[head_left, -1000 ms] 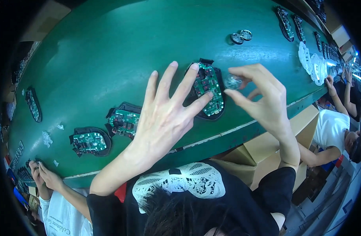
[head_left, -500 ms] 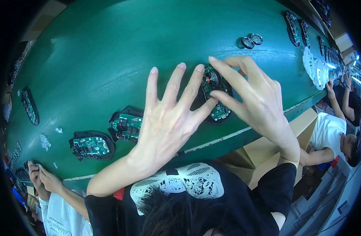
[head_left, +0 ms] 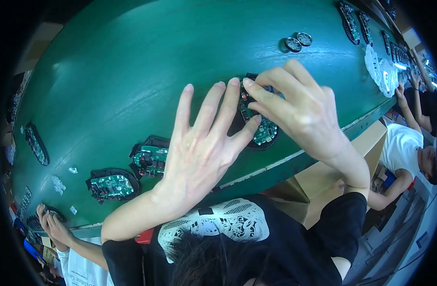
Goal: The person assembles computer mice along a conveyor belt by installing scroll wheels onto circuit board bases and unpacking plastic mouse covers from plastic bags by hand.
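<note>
The green circuit board in its black oval shell point(head_left: 263, 129) lies on the green surface point(head_left: 132, 71), close to the near edge and a little right of centre, and both your hands are on it. Your right hand point(head_left: 304, 112) covers its far end: the fingers point(head_left: 271, 78) are bent and bunched together, tips pressed down on the top of the board. Whether they pinch a small part there is hard to tell, since the hand hides that spot. Your left hand point(head_left: 199, 152) lies flat just left of the board, fingers spread wide and straight, with the thumb point(head_left: 244, 133) stretched across the board's near left side and touching it.

To the left, near the same edge, two more boards in black shells sit side by side: one point(head_left: 150, 157) just beside your left palm, the next point(head_left: 111, 185) further left. A long dark piece point(head_left: 36, 144) lies at the far left. Small white scraps point(head_left: 58, 183) are scattered near the left boards. Far to the right, two small round metal parts point(head_left: 298, 42) touch each other, well apart from your hands. Beyond them more dark boards point(head_left: 348, 16) and pale round pieces point(head_left: 380, 71) line the right end. Another person's hands point(head_left: 54, 226) rest at the near left edge, and a person in a white shirt point(head_left: 406, 148) sits at the right.
</note>
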Motion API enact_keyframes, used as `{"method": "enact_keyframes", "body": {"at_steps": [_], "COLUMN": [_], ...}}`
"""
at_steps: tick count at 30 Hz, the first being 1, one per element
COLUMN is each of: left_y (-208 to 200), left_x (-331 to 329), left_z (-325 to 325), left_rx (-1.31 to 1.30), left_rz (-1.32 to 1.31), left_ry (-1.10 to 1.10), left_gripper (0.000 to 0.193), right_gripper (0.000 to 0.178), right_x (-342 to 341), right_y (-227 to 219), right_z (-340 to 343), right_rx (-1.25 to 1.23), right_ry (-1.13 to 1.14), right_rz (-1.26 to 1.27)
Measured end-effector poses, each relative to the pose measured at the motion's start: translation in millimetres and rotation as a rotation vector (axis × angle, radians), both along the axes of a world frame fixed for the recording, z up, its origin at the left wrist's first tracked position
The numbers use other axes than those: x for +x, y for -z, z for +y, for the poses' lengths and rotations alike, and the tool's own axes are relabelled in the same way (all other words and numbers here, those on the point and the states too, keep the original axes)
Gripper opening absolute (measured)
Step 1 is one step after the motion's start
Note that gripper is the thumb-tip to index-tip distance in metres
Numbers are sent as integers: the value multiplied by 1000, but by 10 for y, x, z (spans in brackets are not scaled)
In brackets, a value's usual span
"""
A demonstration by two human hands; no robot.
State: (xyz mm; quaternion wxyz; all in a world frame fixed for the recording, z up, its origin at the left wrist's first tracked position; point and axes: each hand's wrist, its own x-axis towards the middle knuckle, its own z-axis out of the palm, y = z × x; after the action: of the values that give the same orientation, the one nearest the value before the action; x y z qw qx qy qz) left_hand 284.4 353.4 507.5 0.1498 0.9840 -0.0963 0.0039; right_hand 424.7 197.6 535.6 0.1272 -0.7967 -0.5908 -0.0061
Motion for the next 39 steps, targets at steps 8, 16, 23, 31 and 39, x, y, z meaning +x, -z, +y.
{"method": "enact_keyframes", "body": {"at_steps": [8,16,23,31,39], "left_y": [19,22,-130,-221,-217], "left_x": [67,122,7,210,224], "left_z": [49,119,-3,-25,-51], "left_rx": [-41,-128,55,45,27], "left_rz": [-22,-23,-37,16,5], "left_ry": [15,50,-75,-68,-71], "left_gripper": [58,56,62,64,65], "right_gripper": [47,47,27,21,18], "right_x": [-221,-282,-195,-106,-162], "right_y": [120,32,-166,-60,-98], "right_z": [-197,-262,-572,-506,-453], "right_rx": [59,59,56,135,121], "right_ry": [70,119,259,334,426], "right_rz": [-172,-199,342,562,621]}}
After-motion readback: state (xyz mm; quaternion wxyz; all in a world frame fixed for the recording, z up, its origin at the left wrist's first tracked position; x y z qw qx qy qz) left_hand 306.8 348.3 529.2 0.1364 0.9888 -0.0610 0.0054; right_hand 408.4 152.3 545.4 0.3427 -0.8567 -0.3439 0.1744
